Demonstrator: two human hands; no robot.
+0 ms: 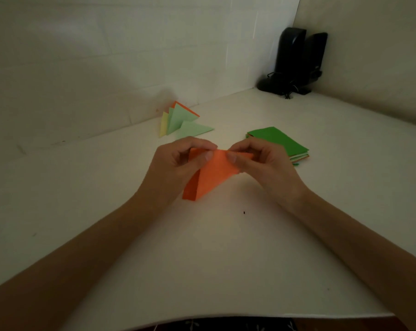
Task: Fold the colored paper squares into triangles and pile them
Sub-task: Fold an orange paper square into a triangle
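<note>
The white table (pixel 102 192) meets a pale wall (pixel 82 68) at the rear. Left of centre, just beside that wall, sits a pile of folded triangles (pixel 176 119): yellow, light green and orange pieces, loosely fanned and partly propped up. One light green triangle (pixel 195 130) lies flat at the pile's right edge. In front of the pile, the left hand (pixel 176 163) is over mid-table, its fingers (pixel 199 142) curled and pinching the upper edge of the orange paper (pixel 213 177) against the thumb. The paper is folded into a triangle, its top edge held between both hands and its lower corner pointing down at the table; contact there cannot be confirmed. The right hand (pixel 264 163) pinches the same edge, fingers (pixel 240 145) curled over it, close beside the left thumb. Behind this hand, a stack of unfolded squares (pixel 278 142) lies flat, dark green on top. Two black speakers (pixel 295 60) stand upright in the far right corner.
</note>
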